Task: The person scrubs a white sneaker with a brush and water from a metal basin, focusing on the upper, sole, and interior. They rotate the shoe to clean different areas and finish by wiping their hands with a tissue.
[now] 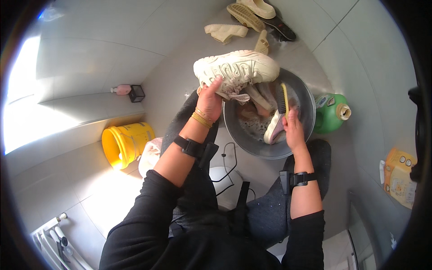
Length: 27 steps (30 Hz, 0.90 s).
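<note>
My left hand [211, 101] grips a cream lace-up sneaker [236, 69] by its heel end, its laced upper facing the camera. The sneaker is held over the left rim of a round grey metal basin [270, 154]. My right hand [294, 131] holds a scrub brush [284, 101] with a yellow back and dark bristles above the basin. Foamy water fills part of the basin, and a pink shoe with a white sole [272, 130] lies in it below the brush. Other brownish items in the water are too unclear to name.
A green plastic jug [332, 113] stands against the basin's right side. Several loose slippers [245, 17] lie beyond it. A yellow bucket [128, 143] lies tipped at left, near a pink bottle [121, 89]. An orange packet [400, 177] is at the right wall. Cables hang between my legs.
</note>
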Motion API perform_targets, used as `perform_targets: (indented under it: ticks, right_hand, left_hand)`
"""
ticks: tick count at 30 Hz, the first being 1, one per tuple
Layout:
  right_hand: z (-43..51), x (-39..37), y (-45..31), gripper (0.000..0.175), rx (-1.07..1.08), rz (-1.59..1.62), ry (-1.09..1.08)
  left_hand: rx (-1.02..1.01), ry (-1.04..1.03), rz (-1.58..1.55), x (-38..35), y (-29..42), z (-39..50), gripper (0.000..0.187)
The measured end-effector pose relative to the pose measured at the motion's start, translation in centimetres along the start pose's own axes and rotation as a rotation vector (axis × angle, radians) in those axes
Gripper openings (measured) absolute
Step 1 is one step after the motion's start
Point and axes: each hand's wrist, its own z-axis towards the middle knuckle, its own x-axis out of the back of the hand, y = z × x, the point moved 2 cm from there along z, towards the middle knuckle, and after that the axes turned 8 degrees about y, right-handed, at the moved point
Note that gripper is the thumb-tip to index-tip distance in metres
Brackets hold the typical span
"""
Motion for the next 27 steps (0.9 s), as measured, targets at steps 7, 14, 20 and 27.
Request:
perform_targets:
  ticks: [7, 14, 20, 27]
  right_hand:
    - [-0.9, -2.0, -2.2, 0.052, -0.062, -0.734, -0.006]
    - [3.2, -5.9, -2.5, 0.05, -0.249, -0.903, -0.057]
    - [6.3, -8.0, 4.9, 0.045, -0.153, -0.88, -0.093]
    - [5.6, -6.4, 1.4, 0.047, -0.141, -0.972, -0.015]
  left_hand:
    - [0.116, -0.017, -0.189, 1.5, 0.8, 1.3, 0.067]
    - [0.378, 0.087, -0.295, 2.3, 1.7, 3.1, 0.052]
    - [0.471, 0.08, -0.343, 2.9, 1.5, 3.6, 0.044]
    - [0.459, 0.013, -0.355, 3.4, 1.7, 3.6, 0.043]
